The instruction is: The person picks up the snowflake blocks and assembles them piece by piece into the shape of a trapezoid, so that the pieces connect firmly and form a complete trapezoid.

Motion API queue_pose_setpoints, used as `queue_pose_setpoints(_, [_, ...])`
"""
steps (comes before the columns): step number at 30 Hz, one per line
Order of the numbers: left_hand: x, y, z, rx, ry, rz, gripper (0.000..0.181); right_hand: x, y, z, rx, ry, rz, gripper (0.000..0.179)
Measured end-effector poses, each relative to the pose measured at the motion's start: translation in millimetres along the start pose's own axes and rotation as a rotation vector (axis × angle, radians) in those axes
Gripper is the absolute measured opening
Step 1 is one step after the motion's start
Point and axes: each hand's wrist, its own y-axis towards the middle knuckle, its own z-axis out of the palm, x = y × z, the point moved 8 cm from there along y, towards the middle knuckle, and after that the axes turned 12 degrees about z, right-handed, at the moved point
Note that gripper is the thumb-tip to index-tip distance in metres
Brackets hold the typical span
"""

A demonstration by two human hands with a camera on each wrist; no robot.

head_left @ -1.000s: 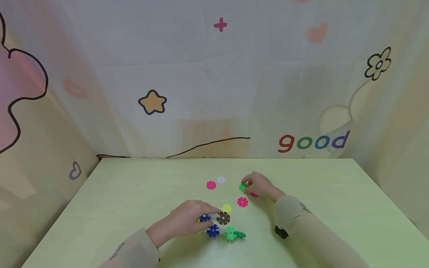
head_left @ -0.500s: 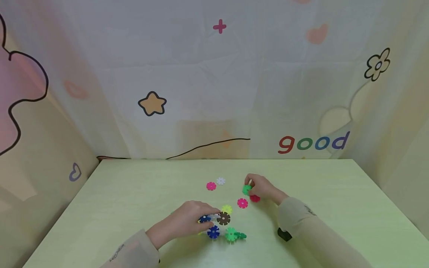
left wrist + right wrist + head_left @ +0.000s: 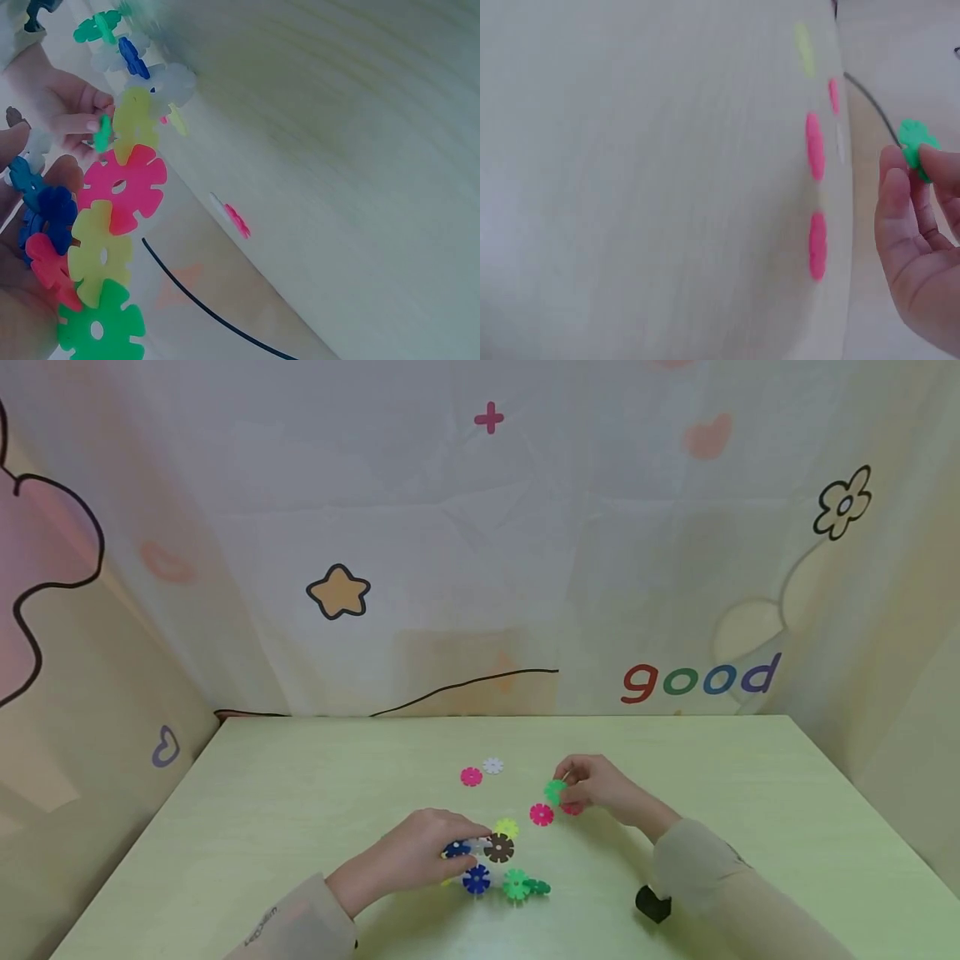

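Note:
My left hand (image 3: 420,850) grips a joined chain of plastic snowflake discs near the table's front. A brown disc (image 3: 499,850), a blue disc (image 3: 476,881) and a light green disc (image 3: 516,887) show on it in the head view. The left wrist view shows a pink disc (image 3: 146,180), a yellow disc (image 3: 88,259) and a green disc (image 3: 120,341) slotted together. Farther right, my right hand (image 3: 611,792) pinches a single green snowflake disc (image 3: 913,133) between thumb and fingers, above the table. Part of the chain is hidden behind my left hand.
Loose on the table (image 3: 300,793) lie pink discs, one near the middle (image 3: 542,814) and a pink disc (image 3: 471,777) farther back beside a white disc (image 3: 492,766). Another pink disc (image 3: 572,809) is partly under my right hand. A printed curtain (image 3: 450,568) stands behind.
My right hand has lifted the green disc off the table and drawn it slightly right and toward me. The left hand and its chain have stayed almost still.

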Motion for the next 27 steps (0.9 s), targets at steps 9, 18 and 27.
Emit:
queue_pose_setpoints(9, [0.9, 1.1, -0.3, -0.004, 0.031, -0.026, 0.035, 25, -39.1, 31, 0.110, 0.093, -0.163, 0.024])
queue_pose_setpoints(18, [1.2, 4.4, 0.4, -0.025, 0.043, -0.028, 0.033, 38, -63.8, 51, 0.070, 0.049, -0.272, 0.018])
queue_pose_setpoints(27, [2.7, 4.9, 3.1, -0.038, 0.036, -0.046, 0.039, 37, -72.1, 62, 0.041, 0.017, -0.259, 0.014])
